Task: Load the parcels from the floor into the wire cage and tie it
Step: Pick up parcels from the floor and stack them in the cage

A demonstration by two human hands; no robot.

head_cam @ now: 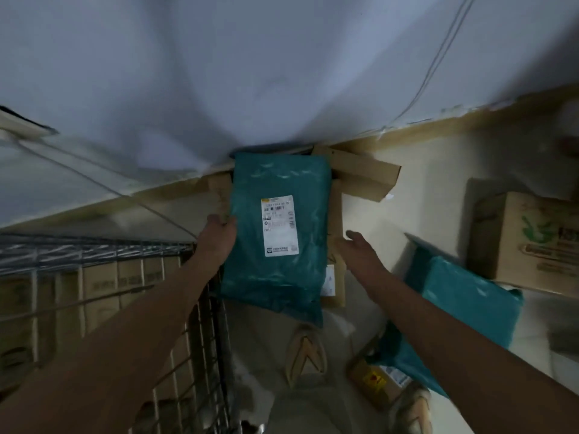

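- The left hand (217, 234) holds a teal parcel bag (275, 233) at its left edge; the fingers go behind the bag and are hidden, the thumb side lies at the front, so it grips the bag at the edge
- The bag is lifted in the air, just to the right of the wire cage (94, 277), above the floor (407, 189); its white shipping label (279, 225) faces the camera; the print is too blurred to read
- The right hand (360, 250) is just right of the bag, apart from it, with the fingers relaxed and a little spread; it holds nothing
- Inside the wire cage, brown cartons (103, 286) stand behind the grid wires
- Behind the bag, brown cardboard boxes (363, 173) lie against the wall (250, 73); one more brown box edge (333, 277) shows just right of the bag, below it
- Farther right from the cage, a second teal bag (463, 302) lies on the floor, and a printed carton (526, 239) with green marks stands beside it
- A small brown parcel with a yellow sticker (380, 382) lies on the floor below the second teal bag
- Two shoes are seen under the bag: one (305, 355) near the cage, the other (412, 411) at the bottom right
- A thin cable (438, 57) runs down the wall
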